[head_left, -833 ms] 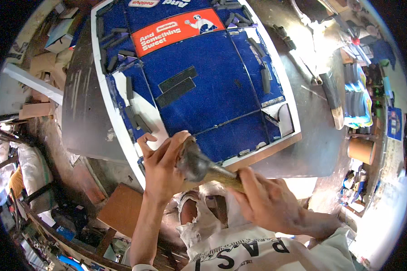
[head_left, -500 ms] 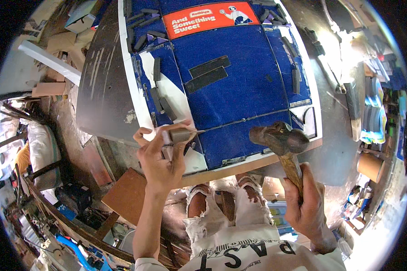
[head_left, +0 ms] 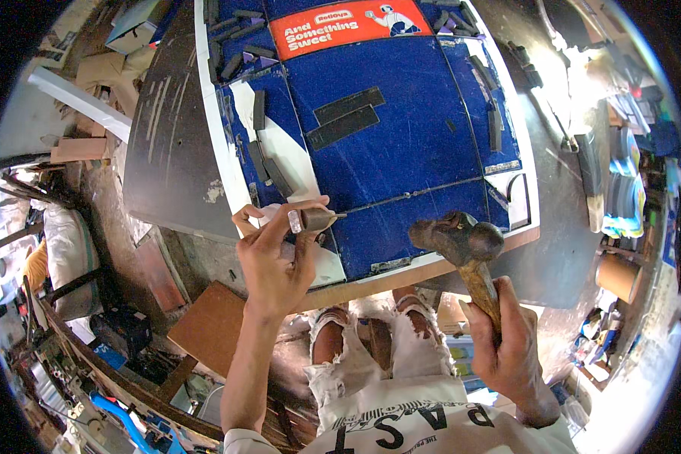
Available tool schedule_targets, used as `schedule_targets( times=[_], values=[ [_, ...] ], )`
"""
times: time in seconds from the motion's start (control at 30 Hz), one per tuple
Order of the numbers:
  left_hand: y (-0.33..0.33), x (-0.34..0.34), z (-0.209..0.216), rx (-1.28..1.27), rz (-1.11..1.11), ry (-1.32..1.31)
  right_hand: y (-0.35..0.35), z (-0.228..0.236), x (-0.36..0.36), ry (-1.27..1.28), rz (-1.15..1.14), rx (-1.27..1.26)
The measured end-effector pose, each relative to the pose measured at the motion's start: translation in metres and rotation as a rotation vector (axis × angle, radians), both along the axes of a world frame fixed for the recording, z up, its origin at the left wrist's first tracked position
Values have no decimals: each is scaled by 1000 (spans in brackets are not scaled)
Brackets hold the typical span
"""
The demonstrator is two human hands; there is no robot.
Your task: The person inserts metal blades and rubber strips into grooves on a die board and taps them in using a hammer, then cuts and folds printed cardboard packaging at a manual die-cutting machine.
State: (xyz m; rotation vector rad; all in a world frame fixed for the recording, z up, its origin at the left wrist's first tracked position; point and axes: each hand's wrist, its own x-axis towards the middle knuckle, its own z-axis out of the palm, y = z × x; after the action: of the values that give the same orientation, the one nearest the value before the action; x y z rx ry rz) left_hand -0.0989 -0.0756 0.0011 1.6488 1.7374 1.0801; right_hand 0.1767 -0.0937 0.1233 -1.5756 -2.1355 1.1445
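My left hand (head_left: 276, 261) is closed on a short, thick metal punch (head_left: 315, 220). The punch lies almost level and tapers to a thin tip that points right, over the seam at the lower left of the blue panel (head_left: 393, 129). In my right hand (head_left: 505, 337) is the wooden handle of a hammer (head_left: 459, 237), gripped near its lower part. The dark, rounded hammer head is raised over the panel's near edge, right of the punch and apart from it. Two black strips (head_left: 346, 117) lie mid-panel, and more dark strips (head_left: 259, 110) line its left side.
A red printed label (head_left: 353, 29) crosses the panel's far part. The panel rests on a wooden board (head_left: 378, 289) over a dark table (head_left: 166, 144). A long-handled tool (head_left: 590, 181) lies at the right. A brown board (head_left: 206, 327) sits below left, near my legs.
The punch has turned in my left fingers, so its tip now shows toward the right. The hammer has shifted slightly left.
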Motion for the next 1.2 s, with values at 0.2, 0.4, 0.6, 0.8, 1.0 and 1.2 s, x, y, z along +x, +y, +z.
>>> schedule_targets(
  times=[0.2,0.4,0.6,0.8,1.0,1.2],
  values=[
    [4,2,10,-39,5,33,-6,-8,4,34,-17,7],
    [6,0,10,3,-17,16,-6,-11,4,21,-28,27],
    [4,-2,10,51,-64,106,-4,-6,2,1,-42,-49],
    [1,-3,14,86,-162,213,17,8,-18,-118,103,221],
    [2,-3,13,87,-232,240,27,15,-40,-179,360,235],
    [-5,-4,8,103,-189,223,29,32,-43,-129,293,121]
  ],
)
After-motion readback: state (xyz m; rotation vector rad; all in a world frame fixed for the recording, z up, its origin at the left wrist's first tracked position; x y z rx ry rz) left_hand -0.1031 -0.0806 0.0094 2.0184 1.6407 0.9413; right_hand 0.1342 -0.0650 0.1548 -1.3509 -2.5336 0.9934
